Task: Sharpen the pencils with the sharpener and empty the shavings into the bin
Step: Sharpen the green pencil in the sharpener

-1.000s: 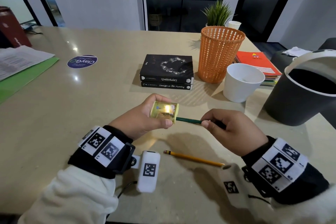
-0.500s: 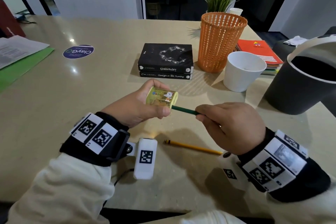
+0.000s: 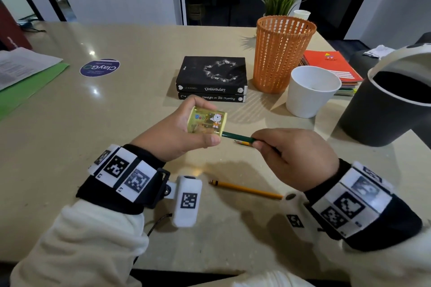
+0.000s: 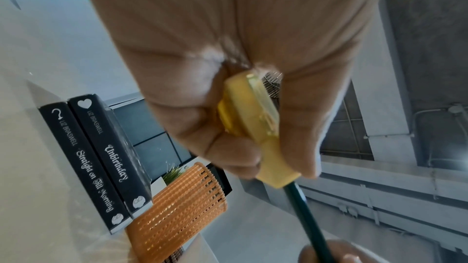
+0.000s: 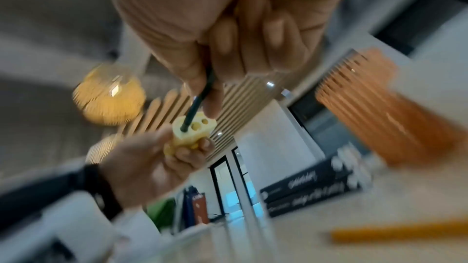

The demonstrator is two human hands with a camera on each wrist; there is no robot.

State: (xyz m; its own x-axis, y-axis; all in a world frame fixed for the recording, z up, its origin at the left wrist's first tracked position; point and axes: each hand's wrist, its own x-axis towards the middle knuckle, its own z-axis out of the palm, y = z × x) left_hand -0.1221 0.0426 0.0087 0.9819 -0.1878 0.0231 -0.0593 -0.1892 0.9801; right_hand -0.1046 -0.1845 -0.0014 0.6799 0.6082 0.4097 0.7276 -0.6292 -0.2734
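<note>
Your left hand [image 3: 177, 131] grips the sharpener [image 3: 207, 120]; your right hand [image 3: 296, 154] pinches the green pencil [image 3: 235, 136] stuck in it.

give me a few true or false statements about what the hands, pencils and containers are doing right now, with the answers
1. The left hand grips the yellow sharpener. True.
2. The green pencil lies loose on the table. False: the right hand holds it, with its tip inside the sharpener.
3. A yellow pencil lies on the table below the hands. True.
4. The sharpener's end face has only one hole. False: the right wrist view shows three, and the green pencil sits in an outer one.
5. The orange mesh basket lies tipped on its side. False: it stands upright beside the stacked black books.
6. The white cup stands between the orange mesh basket and the dark bin. True.
</note>
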